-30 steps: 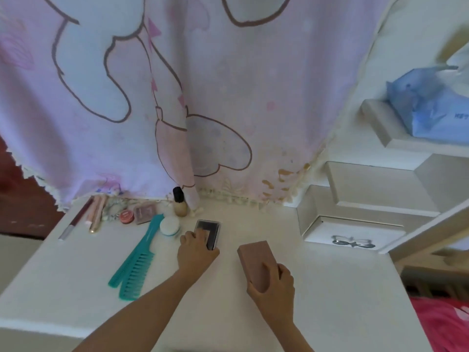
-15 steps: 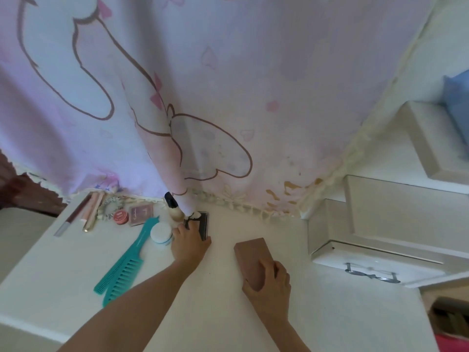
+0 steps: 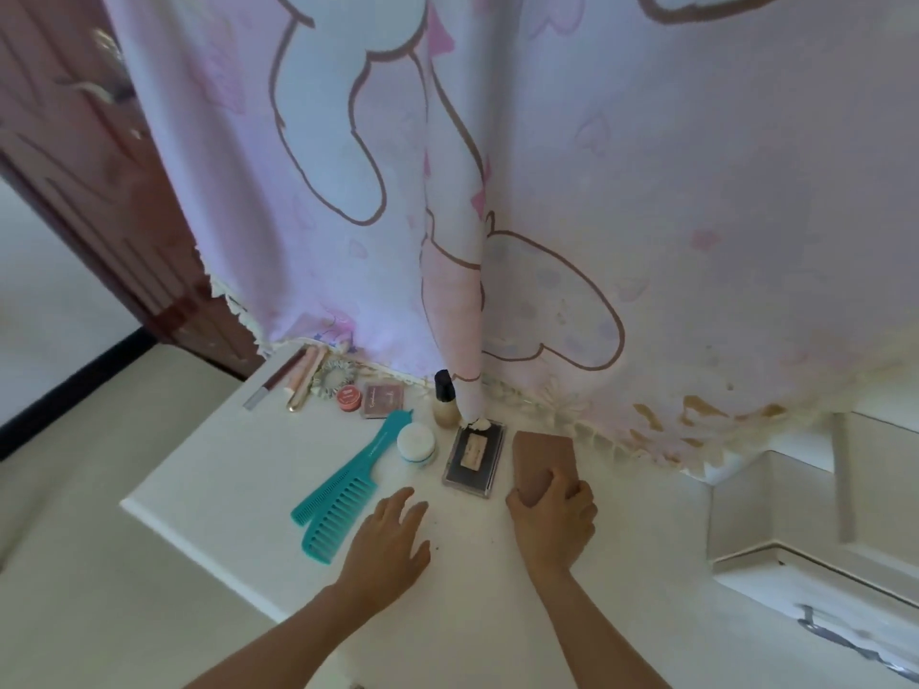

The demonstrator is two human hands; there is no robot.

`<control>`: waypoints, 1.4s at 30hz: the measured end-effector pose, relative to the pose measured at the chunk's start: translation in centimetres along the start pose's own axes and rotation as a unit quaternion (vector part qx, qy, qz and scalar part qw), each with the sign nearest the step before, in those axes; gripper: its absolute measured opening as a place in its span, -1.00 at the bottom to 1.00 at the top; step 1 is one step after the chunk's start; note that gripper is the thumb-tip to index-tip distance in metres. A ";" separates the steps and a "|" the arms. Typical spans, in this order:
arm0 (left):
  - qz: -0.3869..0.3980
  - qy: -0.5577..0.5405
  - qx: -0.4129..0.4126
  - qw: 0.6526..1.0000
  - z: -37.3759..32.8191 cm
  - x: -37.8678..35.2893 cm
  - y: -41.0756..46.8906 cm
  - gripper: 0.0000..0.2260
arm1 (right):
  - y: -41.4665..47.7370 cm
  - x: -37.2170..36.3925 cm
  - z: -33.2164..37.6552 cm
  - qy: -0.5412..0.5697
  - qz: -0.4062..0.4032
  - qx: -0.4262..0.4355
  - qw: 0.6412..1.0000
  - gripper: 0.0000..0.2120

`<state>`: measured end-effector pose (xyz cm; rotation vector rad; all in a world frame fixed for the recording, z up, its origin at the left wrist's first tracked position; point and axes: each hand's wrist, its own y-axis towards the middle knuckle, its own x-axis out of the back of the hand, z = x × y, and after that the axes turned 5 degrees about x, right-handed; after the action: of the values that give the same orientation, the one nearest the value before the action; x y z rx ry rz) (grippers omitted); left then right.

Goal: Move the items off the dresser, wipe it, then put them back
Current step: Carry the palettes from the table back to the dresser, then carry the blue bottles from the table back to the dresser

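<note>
My right hand (image 3: 552, 514) grips the near end of a flat pinkish-brown case (image 3: 542, 457) lying on the white dresser top (image 3: 224, 469). Just left of it lies a black compact (image 3: 475, 457). My left hand (image 3: 390, 537) hovers open over the dresser, nothing in it, near the teal comb (image 3: 348, 484). Farther back stand a small white jar (image 3: 416, 442) and a foundation bottle (image 3: 444, 400). A pink palette (image 3: 382, 397), a red tin (image 3: 349, 397), a scrunchie (image 3: 334, 375) and slim tubes (image 3: 298, 382) lie along the back.
A pink cartoon-print curtain (image 3: 547, 191) hangs over the dresser's back edge, one fold touching the black compact. White drawer units (image 3: 815, 529) stand to the right. The dresser's left corner (image 3: 124, 502) drops off to the floor. A dark wooden door (image 3: 74, 141) is at upper left.
My left hand let go of the black compact and drew back toward me. My right hand slid the pinkish-brown case back beside the compact. The view swung left.
</note>
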<state>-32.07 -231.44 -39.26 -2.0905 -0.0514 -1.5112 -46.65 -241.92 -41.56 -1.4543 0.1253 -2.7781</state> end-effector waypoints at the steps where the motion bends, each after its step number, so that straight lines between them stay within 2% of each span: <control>1: 0.003 0.000 0.009 1.000 0.8 0.0 -0.3 -0.54 | 0.1 -0.4 0.4 -0.004 -0.002 -0.006 1.000 -0.41; 6: -0.010 0.007 0.034 0.999 3.4 -0.6 -1.3 -0.57 | -0.1 -1.3 1.6 -0.005 0.001 -0.022 1.000 -0.36; 14: -0.012 0.008 0.014 1.000 4.4 -0.9 -2.1 -0.58 | -0.6 0.6 1.7 -0.025 0.042 0.013 0.999 -0.48; 21: -0.049 -0.027 0.018 0.998 3.7 -0.5 -2.0 -0.59 | -2.7 1.9 1.7 -0.032 0.087 0.137 0.986 -0.58; 28: -0.161 -0.128 0.083 0.975 4.9 0.9 -3.1 -0.62 | -4.9 0.6 3.8 -0.032 0.153 0.285 0.946 -0.59; 30: -0.190 -0.148 0.115 0.964 6.4 0.9 -3.9 -0.63 | -5.2 -0.7 4.3 -0.042 0.140 0.357 0.923 -0.68; 33: -0.213 -0.149 0.164 0.952 8.8 0.0 -6.0 -0.62 | -6.5 -2.5 5.3 -0.068 0.190 0.410 0.890 -0.73; 37: -0.239 -0.155 0.203 0.937 11.9 -1.8 -9.3 -0.67 | -9.1 -3.5 6.8 -0.106 0.227 0.482 0.840 -0.61; 42: -0.270 -0.176 0.240 0.915 14.3 -1.6 -11.4 -0.68 | -11.1 -3.9 9.5 -0.093 0.221 0.532 0.812 -0.59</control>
<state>-24.17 -214.87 -39.03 -1.9791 -1.1018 -1.1983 -36.21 -231.32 -38.57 -1.1113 -0.8321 -1.7245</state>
